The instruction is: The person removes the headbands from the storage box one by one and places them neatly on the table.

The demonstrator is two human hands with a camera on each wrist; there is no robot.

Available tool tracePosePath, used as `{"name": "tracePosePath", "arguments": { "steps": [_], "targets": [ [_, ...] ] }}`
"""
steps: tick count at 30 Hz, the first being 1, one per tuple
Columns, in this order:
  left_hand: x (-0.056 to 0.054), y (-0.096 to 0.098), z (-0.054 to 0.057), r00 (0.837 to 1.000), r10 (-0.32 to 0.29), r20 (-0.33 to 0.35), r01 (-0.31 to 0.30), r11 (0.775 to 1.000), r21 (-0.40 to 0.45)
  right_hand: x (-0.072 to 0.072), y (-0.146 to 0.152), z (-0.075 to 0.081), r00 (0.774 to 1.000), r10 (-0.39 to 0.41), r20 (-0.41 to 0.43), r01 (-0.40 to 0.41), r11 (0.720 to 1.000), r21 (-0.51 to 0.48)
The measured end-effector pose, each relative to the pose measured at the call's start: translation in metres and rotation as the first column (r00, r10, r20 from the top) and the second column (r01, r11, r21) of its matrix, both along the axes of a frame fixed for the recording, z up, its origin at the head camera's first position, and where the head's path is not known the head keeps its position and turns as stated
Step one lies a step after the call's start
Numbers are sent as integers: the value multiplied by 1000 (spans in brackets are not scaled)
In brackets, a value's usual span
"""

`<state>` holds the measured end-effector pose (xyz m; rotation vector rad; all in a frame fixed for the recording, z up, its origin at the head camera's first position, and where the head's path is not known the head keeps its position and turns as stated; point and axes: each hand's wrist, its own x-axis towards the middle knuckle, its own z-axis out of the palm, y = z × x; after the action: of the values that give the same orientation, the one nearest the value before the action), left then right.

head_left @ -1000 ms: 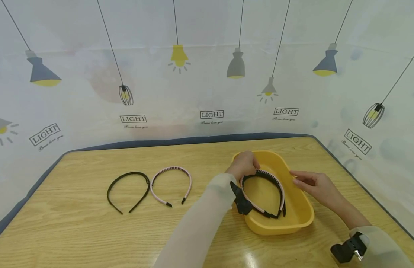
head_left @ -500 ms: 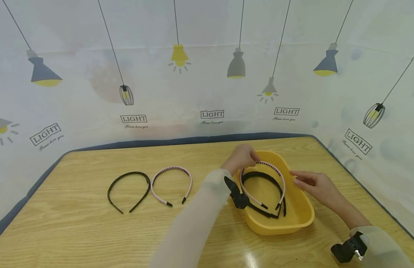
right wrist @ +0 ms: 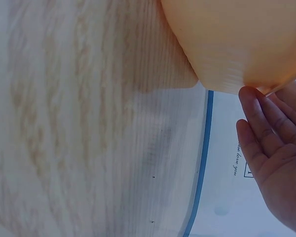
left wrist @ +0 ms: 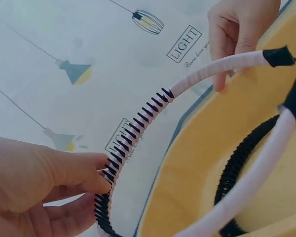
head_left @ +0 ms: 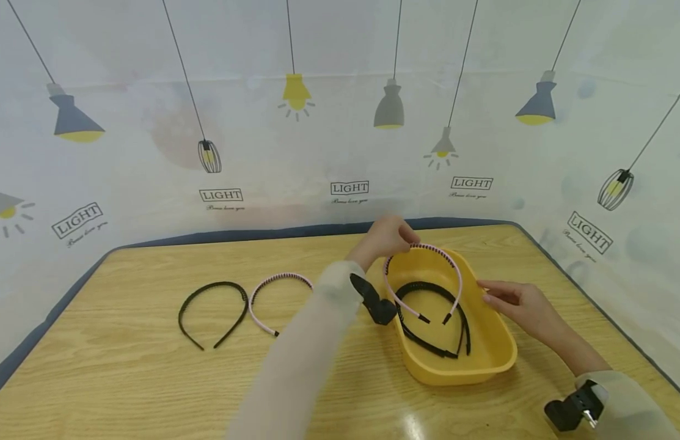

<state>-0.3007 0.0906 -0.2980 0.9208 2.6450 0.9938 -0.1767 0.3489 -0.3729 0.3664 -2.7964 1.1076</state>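
Note:
My left hand (head_left: 385, 237) pinches a pink headband (head_left: 460, 284) by the top of its arch, and its ends hang over the yellow plastic basin (head_left: 501, 345). In the left wrist view, the black inner teeth of this headband (left wrist: 138, 123) run beside the thumb and fingers. Black headbands (head_left: 422, 285) lie overlapping on the basin's floor. My right hand (head_left: 529, 311) holds the basin's right rim between thumb and fingers. From below, the right wrist view shows its fingers (right wrist: 259, 118) against the basin's outer wall (right wrist: 232, 44).
On the wooden table (head_left: 125, 379), left of the basin, lie a black headband (head_left: 219, 283) and another pink headband (head_left: 281, 275). My left sleeve partly covers the pink one. A wall sheet printed with lamps (head_left: 350, 134) stands behind the table and along its sides.
My left hand has lifted the pink headband off the black ones in the basin and moved it up and slightly left. The right hand stays at the rim.

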Motion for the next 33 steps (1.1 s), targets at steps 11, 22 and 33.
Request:
{"name": "tracePosePath", "arguments": {
  "steps": [11, 22, 33],
  "targets": [
    [-8, -34, 19, 1000, -2, 14, 1, 999, 36, 0, 0, -2, 1000, 11, -12, -11, 1000, -2],
    [-18, -77, 24, 996, 85, 4, -85, 996, 23, 1, 1, 0, 1000, -5, -8, 5, 1000, 21],
    [-25, -107, 13, 994, 105, 15, -106, 994, 10, 0, 1, 0, 1000, 6, -4, -6, 1000, 6]
  ]
}}
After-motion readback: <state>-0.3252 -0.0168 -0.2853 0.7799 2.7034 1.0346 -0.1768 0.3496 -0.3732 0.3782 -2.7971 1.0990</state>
